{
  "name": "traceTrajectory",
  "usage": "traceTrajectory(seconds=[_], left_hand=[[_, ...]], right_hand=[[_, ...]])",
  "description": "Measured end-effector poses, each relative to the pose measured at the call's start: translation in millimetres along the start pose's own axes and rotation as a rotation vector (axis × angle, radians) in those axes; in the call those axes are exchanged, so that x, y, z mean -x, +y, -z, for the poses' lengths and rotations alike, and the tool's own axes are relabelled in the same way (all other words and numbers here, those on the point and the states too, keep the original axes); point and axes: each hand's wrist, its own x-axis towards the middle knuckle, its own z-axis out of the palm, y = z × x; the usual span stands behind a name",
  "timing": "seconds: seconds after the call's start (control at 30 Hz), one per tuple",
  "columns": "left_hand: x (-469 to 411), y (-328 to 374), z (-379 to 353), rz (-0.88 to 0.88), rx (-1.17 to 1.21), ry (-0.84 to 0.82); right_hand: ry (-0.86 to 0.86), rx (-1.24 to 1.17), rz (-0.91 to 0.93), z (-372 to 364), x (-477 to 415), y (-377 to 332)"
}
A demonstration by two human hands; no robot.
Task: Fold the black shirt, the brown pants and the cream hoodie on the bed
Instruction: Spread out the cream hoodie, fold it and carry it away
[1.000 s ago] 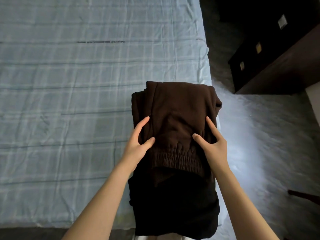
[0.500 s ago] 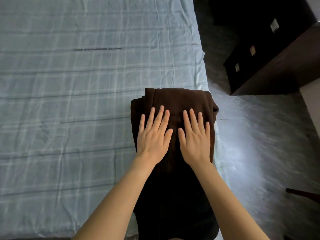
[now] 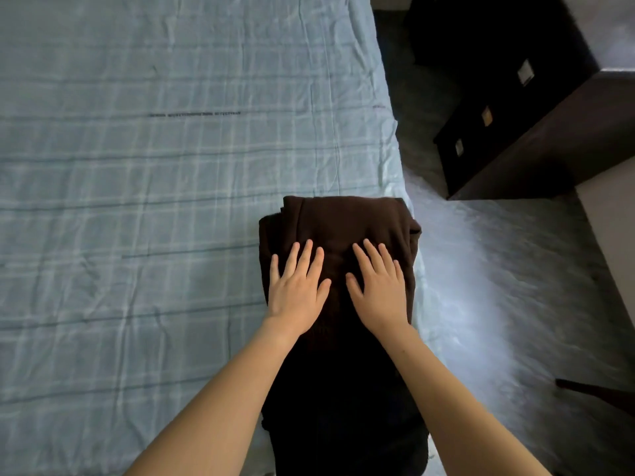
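**Hand state.** The left hand [image 3: 295,290] and right hand [image 3: 379,290] both lie palm-down with fingers straight and slightly spread. They grip nothing. Both press flat on the folded brown pants [image 3: 343,218], side by side, with the thumbs near each other but apart.

**Position of the work.** The pants form a compact bundle at the right edge of the bed [image 3: 171,166], with the far fold just beyond the fingertips. Nearer the person, the cloth runs into a darker mass [image 3: 343,424]. It cannot be determined whether this is the black shirt or shadowed pants. The cream hoodie is not in view. A dark drawer unit [image 3: 515,139] stands on the floor [image 3: 515,304] to the right.

**Procedure (judgement).** The step in hand appears to be pressing the final fold flat.
1. Keep both palms flat and the pressure even.
2. Stroke outward from the centre to the side edges to expel trapped air.
3. Do not drag the top layer, as thick fabric shears and the edges misalign.
4. Keep the bundle clear of the mattress edge, since it sits close to the drop.

**Changes.** One second ago both hands held the cloth beside a gathered elastic band, thumb and forefinger splayed. That band no longer shows. Half a second ago the palms were already flat; they now rest slightly nearer the person on the bundle.
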Motion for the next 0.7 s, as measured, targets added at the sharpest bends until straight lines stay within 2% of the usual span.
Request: traceTrajectory(seconds=[0.07,0.2,0.37,0.57,0.7], left_hand=[[7.9,-0.1,40.7,-0.042,0.077,0.018],[56.0,1.4,131.0,-0.155,0.193,0.392],[139.2,10.8,208.1,-0.176,0.206,0.571],[246.5,29.0,216.8,-0.041,0.227,0.752],[305.0,44.3,185.5,0.151,0.224,0.729]], right_hand=[[0.05,-0.111,-0.02,37.2,1.4,-16.2],[0.218,-0.167,0.106,113.7,30.5,-60.2],[0.265,-0.158,0.278,187.1,97.0,-103.5],[0.246,-0.112,0.458,209.1,176.0,-107.1],[0.147,-0.084,0.546,187.4,216.7,-108.1]])
